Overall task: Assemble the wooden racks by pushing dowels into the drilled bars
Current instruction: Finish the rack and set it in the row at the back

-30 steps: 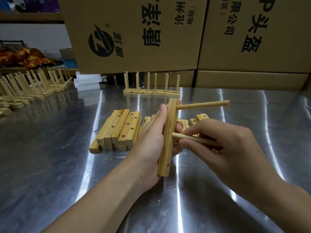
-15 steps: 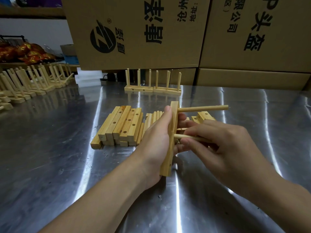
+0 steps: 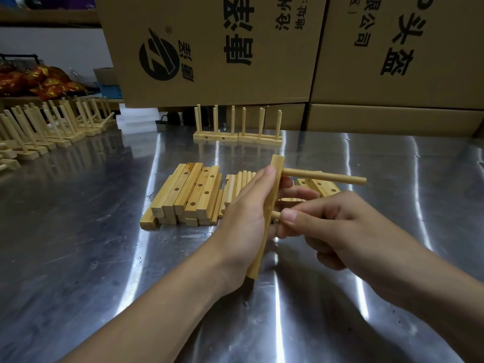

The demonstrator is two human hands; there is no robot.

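Observation:
My left hand (image 3: pixel 245 226) grips a drilled wooden bar (image 3: pixel 271 205) upright, its lower end near the steel table (image 3: pixel 78 244). One dowel (image 3: pixel 324 177) sticks out of the bar's top hole to the right. My right hand (image 3: pixel 348 231) holds a second dowel (image 3: pixel 275 215) by thumb and fingers, with its tip in the bar's middle hole; most of that dowel is hidden in my fingers. Behind my hands lie a stack of drilled bars (image 3: pixel 188 195) and loose dowels (image 3: pixel 237 187).
Two finished racks (image 3: pixel 237 137) stand upright at the back of the table. Several more racks (image 3: pixel 49 127) line the left side. Large cardboard boxes (image 3: pixel 262 48) wall off the back. More drilled bars (image 3: pixel 320 186) lie behind my right hand.
My right hand has moved left toward the bar, so less of the second dowel shows between thumb and bar. The bar has stayed upright in my left hand.

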